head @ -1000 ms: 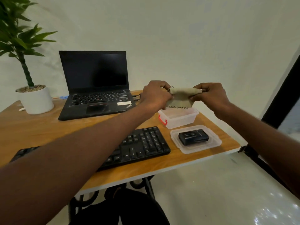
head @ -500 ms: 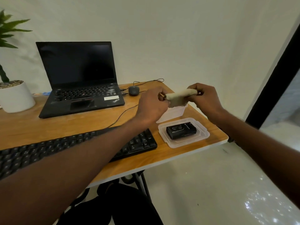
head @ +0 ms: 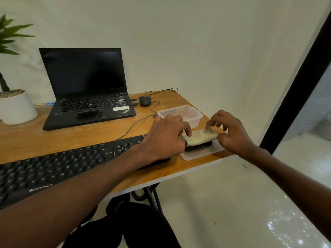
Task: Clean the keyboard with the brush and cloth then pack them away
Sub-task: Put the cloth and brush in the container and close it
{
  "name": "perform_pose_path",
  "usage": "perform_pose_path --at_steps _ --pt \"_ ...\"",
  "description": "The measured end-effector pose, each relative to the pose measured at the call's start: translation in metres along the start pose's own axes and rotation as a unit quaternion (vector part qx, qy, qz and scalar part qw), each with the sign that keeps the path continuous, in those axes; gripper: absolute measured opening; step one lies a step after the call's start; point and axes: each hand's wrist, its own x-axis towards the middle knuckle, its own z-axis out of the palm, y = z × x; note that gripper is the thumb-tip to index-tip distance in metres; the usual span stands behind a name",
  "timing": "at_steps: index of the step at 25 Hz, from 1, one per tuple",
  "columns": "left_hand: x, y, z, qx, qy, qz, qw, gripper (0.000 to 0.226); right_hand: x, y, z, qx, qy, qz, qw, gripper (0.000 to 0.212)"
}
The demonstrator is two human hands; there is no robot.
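The folded cloth [head: 200, 137] lies on the black brush case [head: 198, 146] in the plastic lid [head: 200, 154] at the table's [head: 89, 138] right near corner, its long axis running left-right between both hands. The left hand [head: 166, 138] pinches its left end; the right hand [head: 231, 133] pinches the right. The open container [head: 180, 114] sits just behind, farther away.

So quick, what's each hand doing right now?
Left hand: holds the left end of the folded cloth, which lies on a black case.
Right hand: pinches the cloth's right end.
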Motion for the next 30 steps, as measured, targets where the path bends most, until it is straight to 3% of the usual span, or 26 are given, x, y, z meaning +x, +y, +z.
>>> perform_pose_path --at_steps 3,5,10,12,16,18,26,30 --pt "-0.021 -0.014 -0.011 -0.014 0.056 -0.017 0.998 0.033 0.005 -0.036 -0.002 0.0 0.086 0.001 0.996 0.045" --pt "-0.045 -0.029 -0.018 -0.021 0.085 -0.037 0.995 0.03 0.009 -0.073 0.007 0.025 0.082 -0.017 0.996 0.042" --pt "-0.141 -0.072 -0.053 0.049 0.157 -0.151 0.975 0.022 0.005 -0.162 0.07 0.011 -0.062 0.012 0.998 0.023" --pt "-0.184 -0.093 -0.071 0.092 0.19 -0.23 0.95 0.025 0.001 -0.178 0.101 -0.054 -0.11 0.06 0.991 0.035" --pt "-0.259 -0.134 -0.098 0.152 0.159 -0.455 0.863 0.069 -0.008 -0.188 0.133 -0.136 -0.166 0.133 0.968 0.067" --pt "-0.287 -0.143 -0.099 0.129 0.127 -0.513 0.839 0.092 -0.013 -0.189 0.136 -0.136 -0.173 0.143 0.965 0.076" --pt "-0.282 -0.182 -0.108 0.031 0.102 -0.482 0.869 0.129 0.026 -0.175 0.161 -0.124 -0.163 0.144 0.968 0.086" --pt "-0.266 -0.223 -0.119 0.034 0.105 -0.461 0.881 0.13 0.07 -0.165 0.186 -0.119 -0.176 0.138 0.967 0.09"
